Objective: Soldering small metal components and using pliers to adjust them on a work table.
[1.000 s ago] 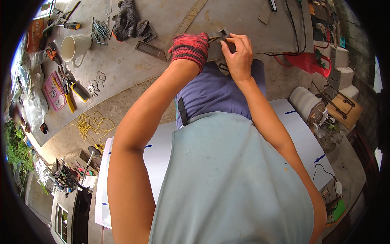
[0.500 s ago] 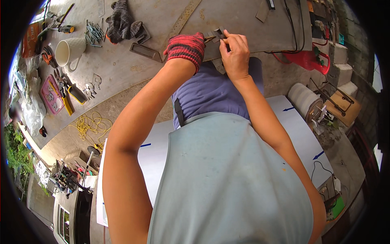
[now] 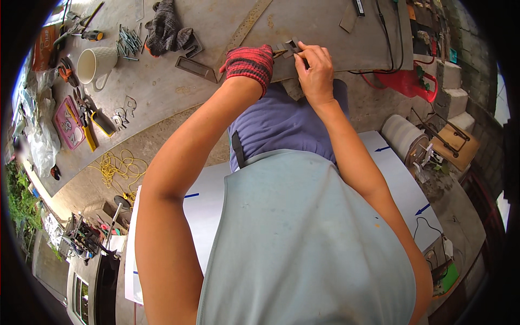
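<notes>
My left hand, in a red and black striped knit glove, is closed at the table's near edge. A thin, dark, pointed tool sticks out of its fist to the right; the glove hides the rest of it. My bare right hand is just to the right, thumb and fingers pinched on a small grey metal piece. The tool's tip reaches up to this piece, and I cannot tell whether they touch. A flat metal ruler lies beyond the left hand, and a rectangular metal channel lies left of it.
On the table's left are a white mug, several long nails, a grey glove, cutters, metal letters and a pink tray. Black cables cross the right side. A red watering can stands beyond the edge.
The whole view has shifted slightly. Both hands stay nearly in place, still closed round the pointed tool and the small metal piece.
</notes>
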`<state>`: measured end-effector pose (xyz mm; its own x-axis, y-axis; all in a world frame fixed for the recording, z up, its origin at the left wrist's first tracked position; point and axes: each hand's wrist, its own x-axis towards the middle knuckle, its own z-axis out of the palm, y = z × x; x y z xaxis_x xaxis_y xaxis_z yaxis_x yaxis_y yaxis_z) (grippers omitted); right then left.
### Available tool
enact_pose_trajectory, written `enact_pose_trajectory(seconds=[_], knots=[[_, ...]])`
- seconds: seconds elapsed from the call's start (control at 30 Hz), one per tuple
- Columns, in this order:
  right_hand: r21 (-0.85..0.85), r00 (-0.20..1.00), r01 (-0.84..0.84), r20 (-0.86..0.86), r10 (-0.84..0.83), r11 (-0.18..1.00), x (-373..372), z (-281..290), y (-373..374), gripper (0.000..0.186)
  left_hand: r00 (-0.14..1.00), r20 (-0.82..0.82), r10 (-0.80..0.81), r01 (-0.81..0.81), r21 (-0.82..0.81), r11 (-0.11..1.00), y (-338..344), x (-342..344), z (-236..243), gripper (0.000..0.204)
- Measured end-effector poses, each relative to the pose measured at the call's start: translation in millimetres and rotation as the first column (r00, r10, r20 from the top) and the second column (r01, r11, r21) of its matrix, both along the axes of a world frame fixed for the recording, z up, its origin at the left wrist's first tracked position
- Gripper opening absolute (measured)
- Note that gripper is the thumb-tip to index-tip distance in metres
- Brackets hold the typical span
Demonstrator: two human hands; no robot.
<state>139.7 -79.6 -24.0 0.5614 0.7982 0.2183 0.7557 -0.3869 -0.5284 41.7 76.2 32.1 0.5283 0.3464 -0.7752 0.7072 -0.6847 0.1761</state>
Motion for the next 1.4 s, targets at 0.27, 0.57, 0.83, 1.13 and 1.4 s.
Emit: enact_pose_trajectory(seconds=[0.27,0.57,0.83,1.13,1.4], knots=[[0.003,0.998,0.017,-0.064,-0.017,1.000,0,2,1,0.009,0.998,0.030,0.063,-0.063,-0.014,0.998,0,-4,3,0.028],[0.026,0.996,0.062,-0.059,-0.060,0.998,-12,-2,4,0.010,1.000,0.023,0.020,-0.021,0.023,1.000,-2,-5,-9,0.026],[0.031,0.994,0.086,-0.066,-0.084,0.996,-14,-5,4,0.010,0.996,0.076,-0.035,0.032,0.048,0.998,-4,-9,-13,0.028],[0.029,0.995,0.077,-0.061,-0.075,0.997,-12,-4,4,0.012,0.957,0.290,-0.024,0.015,0.035,0.999,2,-25,-27,0.036],[0.046,0.996,0.080,-0.040,-0.078,0.996,-14,-6,5,0.014,0.914,0.396,-0.089,0.025,0.163,0.986,2,-25,-30,0.039]])
